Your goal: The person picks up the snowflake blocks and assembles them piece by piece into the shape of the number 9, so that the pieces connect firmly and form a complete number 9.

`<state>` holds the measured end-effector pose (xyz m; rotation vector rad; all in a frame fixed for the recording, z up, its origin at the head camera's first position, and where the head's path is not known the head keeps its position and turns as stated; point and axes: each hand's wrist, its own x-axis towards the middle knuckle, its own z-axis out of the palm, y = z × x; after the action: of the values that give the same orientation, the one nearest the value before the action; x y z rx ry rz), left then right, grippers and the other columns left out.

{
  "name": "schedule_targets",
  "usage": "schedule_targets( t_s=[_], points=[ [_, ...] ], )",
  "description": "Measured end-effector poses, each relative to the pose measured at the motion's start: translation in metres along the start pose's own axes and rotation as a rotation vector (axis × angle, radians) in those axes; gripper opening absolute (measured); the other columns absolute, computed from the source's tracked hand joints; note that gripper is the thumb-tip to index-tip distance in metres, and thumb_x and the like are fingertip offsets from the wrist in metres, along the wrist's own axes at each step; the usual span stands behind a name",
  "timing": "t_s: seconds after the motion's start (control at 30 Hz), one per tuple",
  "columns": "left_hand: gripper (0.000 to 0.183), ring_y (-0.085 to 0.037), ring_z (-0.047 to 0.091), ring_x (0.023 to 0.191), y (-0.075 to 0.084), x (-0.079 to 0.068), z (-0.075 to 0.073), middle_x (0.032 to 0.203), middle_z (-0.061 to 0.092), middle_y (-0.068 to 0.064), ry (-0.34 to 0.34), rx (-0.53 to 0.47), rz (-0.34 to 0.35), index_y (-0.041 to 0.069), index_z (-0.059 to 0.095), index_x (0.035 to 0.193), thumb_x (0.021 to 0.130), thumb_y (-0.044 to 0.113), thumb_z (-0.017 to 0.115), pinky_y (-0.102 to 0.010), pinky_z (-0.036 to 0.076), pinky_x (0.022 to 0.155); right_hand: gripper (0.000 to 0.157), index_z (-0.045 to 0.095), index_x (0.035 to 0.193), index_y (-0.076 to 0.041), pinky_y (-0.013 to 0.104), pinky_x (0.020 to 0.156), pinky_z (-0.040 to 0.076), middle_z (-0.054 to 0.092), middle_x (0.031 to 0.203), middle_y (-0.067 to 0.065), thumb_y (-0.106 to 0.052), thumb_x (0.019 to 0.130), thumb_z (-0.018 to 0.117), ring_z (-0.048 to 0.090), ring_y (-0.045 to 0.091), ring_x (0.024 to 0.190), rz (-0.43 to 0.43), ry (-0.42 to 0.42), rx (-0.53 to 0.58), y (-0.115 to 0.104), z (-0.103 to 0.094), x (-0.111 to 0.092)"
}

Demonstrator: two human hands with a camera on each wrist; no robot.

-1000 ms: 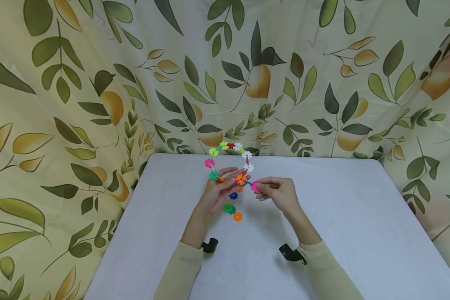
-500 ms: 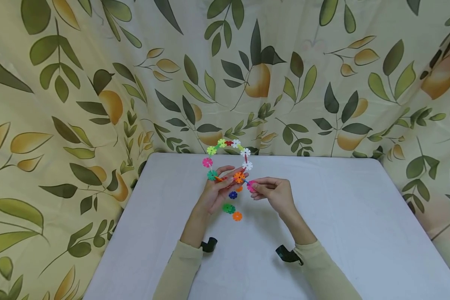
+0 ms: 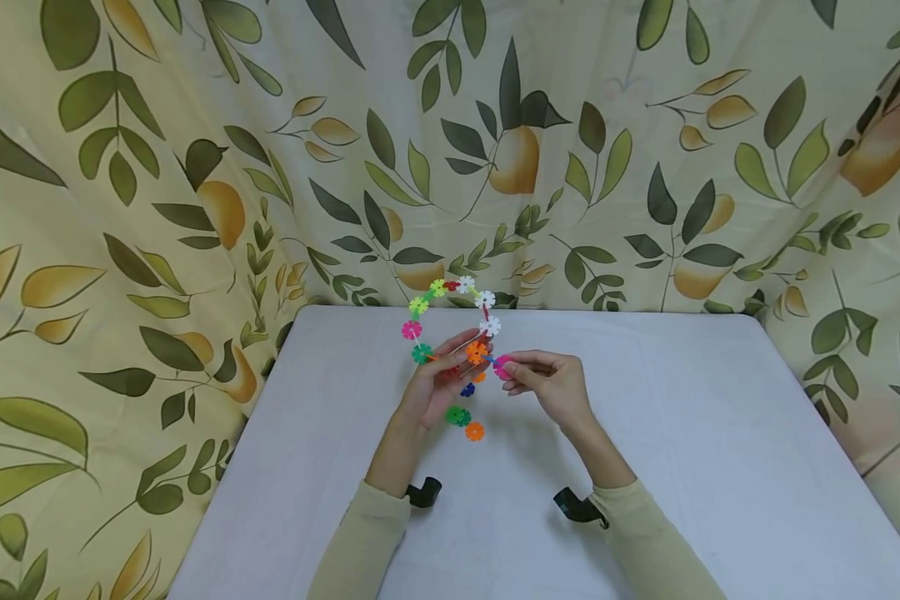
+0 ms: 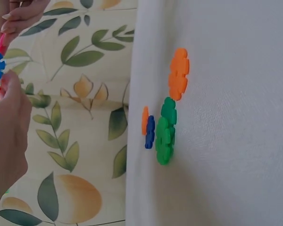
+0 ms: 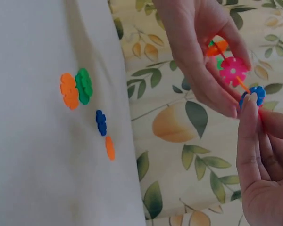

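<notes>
In the head view a curved chain of slotted, flower-shaped plastic discs (image 3: 484,300) in green, pink, yellow, red, white, orange and blue stands raised above the table. My left hand (image 3: 423,396) holds its lower part between thumb and fingers. A pink disc (image 3: 503,367) at the chain's right end is pinched by my right hand (image 3: 562,387). Beside that pink disc, a blue disc (image 5: 258,95) joins the chain in the right wrist view, near my right fingertips (image 5: 249,101). Fingers hide part of the chain.
On the white-covered table (image 3: 682,433), loose discs lie below the hands: an orange disc (image 3: 475,432), overlapping green discs (image 3: 457,416), a dark blue disc (image 3: 468,389) and another orange disc (image 4: 145,120). A leaf-patterned curtain (image 3: 600,242) hangs behind the table.
The chain and my right hand have shifted slightly left, and the chain's top leans a little further left. Both hands keep their hold; the loose discs stay where they lie.
</notes>
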<state>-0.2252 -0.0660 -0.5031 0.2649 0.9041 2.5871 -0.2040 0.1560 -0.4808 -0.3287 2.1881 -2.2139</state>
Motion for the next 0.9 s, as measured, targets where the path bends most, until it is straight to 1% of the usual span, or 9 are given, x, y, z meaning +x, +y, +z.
schedule_targets(
  t_s=[0.13, 0.2, 0.33, 0.47, 0.57, 0.7, 0.77, 0.8, 0.9],
  points=[
    [0.044, -0.044, 0.045, 0.145, 0.002, -0.001, 0.0, 0.159, 0.042, -0.024, -0.06, -0.073, -0.024, 0.001, 0.051, 0.149, 0.106, 0.0, 0.045, -0.048, 0.039, 0.116, 0.024, 0.075, 0.112, 0.009, 0.04, 0.07, 0.063, 0.077, 0.093, 0.018, -0.009, 0.095, 0.077, 0.077, 0.025, 0.072, -0.007, 0.006, -0.006, 0.0, 0.001, 0.0],
    [0.043, -0.046, 0.043, 0.145, 0.003, -0.001, 0.0, 0.159, 0.042, -0.027, -0.08, -0.086, -0.034, -0.001, 0.049, 0.149, 0.106, -0.001, 0.044, -0.049, 0.038, 0.117, 0.024, 0.075, 0.111, 0.008, 0.04, 0.07, 0.063, 0.077, 0.093, 0.02, -0.009, 0.094, 0.078, 0.077, 0.026, 0.072, -0.001, 0.017, -0.011, 0.0, 0.002, 0.0],
    [0.044, -0.046, 0.044, 0.145, 0.003, 0.0, -0.001, 0.156, 0.044, -0.028, -0.069, -0.066, -0.022, 0.0, 0.047, 0.151, 0.106, 0.0, 0.044, -0.05, 0.039, 0.115, 0.028, 0.073, 0.113, 0.006, 0.041, 0.069, 0.063, 0.077, 0.092, 0.021, -0.013, 0.094, 0.08, 0.078, 0.027, 0.073, 0.028, 0.045, -0.024, -0.001, 0.004, 0.0],
    [0.041, -0.045, 0.047, 0.143, 0.003, 0.001, -0.003, 0.154, 0.048, -0.028, -0.061, -0.026, 0.013, 0.001, 0.053, 0.146, 0.106, -0.001, 0.044, -0.052, 0.04, 0.114, 0.032, 0.069, 0.114, 0.004, 0.044, 0.07, 0.063, 0.077, 0.091, 0.02, -0.018, 0.094, 0.08, 0.078, 0.03, 0.074, 0.064, 0.051, -0.033, 0.0, 0.006, 0.0],
    [0.04, -0.046, 0.048, 0.142, 0.004, 0.002, -0.005, 0.152, 0.049, -0.029, -0.071, -0.009, 0.037, 0.0, 0.053, 0.145, 0.106, -0.002, 0.044, -0.052, 0.04, 0.115, 0.033, 0.068, 0.115, 0.004, 0.044, 0.07, 0.063, 0.077, 0.091, 0.02, -0.025, 0.1, 0.073, 0.078, 0.03, 0.075, 0.077, 0.041, -0.055, 0.001, 0.007, 0.001],
    [0.04, -0.046, 0.048, 0.142, 0.008, 0.0, -0.007, 0.152, 0.049, -0.029, -0.06, -0.016, 0.057, -0.002, 0.051, 0.145, 0.106, -0.003, 0.043, -0.052, 0.041, 0.115, 0.036, 0.068, 0.115, 0.006, 0.041, 0.07, 0.064, 0.077, 0.093, 0.022, -0.028, 0.109, 0.058, 0.078, 0.032, 0.079, 0.091, 0.021, -0.098, 0.003, 0.007, 0.001],
    [0.04, -0.046, 0.048, 0.142, 0.011, -0.001, -0.008, 0.152, 0.049, -0.029, -0.043, -0.023, 0.06, -0.001, 0.051, 0.144, 0.106, -0.002, 0.043, -0.052, 0.042, 0.114, 0.031, 0.069, 0.113, 0.005, 0.04, 0.07, 0.064, 0.076, 0.093, 0.022, -0.024, 0.109, 0.057, 0.078, 0.033, 0.081, 0.114, -0.018, -0.156, 0.006, 0.007, 0.001],
    [0.04, -0.045, 0.048, 0.142, 0.012, -0.001, -0.008, 0.152, 0.049, -0.028, -0.033, -0.026, 0.06, -0.001, 0.051, 0.145, 0.106, -0.002, 0.043, -0.051, 0.043, 0.114, 0.028, 0.07, 0.112, 0.004, 0.04, 0.071, 0.064, 0.076, 0.094, 0.021, -0.021, 0.108, 0.059, 0.078, 0.033, 0.082, 0.128, -0.054, -0.211, 0.008, 0.008, 0.002],
    [0.041, -0.046, 0.048, 0.142, 0.014, -0.003, -0.009, 0.153, 0.049, -0.028, -0.017, -0.023, 0.065, -0.002, 0.048, 0.147, 0.106, -0.001, 0.043, -0.052, 0.044, 0.112, 0.019, 0.075, 0.11, -0.001, 0.037, 0.075, 0.063, 0.077, 0.096, 0.012, -0.016, 0.101, 0.07, 0.075, 0.026, 0.083, 0.141, -0.21, -0.468, 0.016, 0.011, 0.003]
  ],
)
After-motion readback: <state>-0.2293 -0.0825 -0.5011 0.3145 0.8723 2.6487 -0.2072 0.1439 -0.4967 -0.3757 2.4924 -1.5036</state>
